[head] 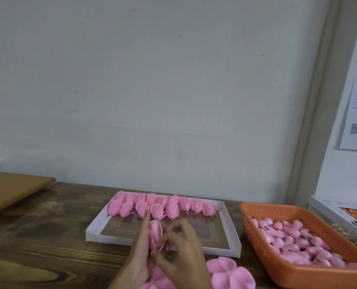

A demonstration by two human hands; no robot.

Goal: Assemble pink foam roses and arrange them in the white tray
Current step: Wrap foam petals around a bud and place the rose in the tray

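Petals (229, 274) nearest | left hand (139, 253) grips rose (155, 232) | right hand (184, 251) beside, seemingly pinching it

The rows of foam roses (161, 206), the single upright foam rose (155, 234) and the flat foam petal pieces (229, 272) are all plain pink. The cardboard tray (111, 239) is white, the perforated plastic basket (288, 274) orange, the wooden table (48, 236) dark brown with streaky grain.

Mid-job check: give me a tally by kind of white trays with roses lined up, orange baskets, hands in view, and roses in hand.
white tray: 1
orange basket: 1
hands: 2, the left hand and the right hand
rose in hand, held between both: 1
Total: 5
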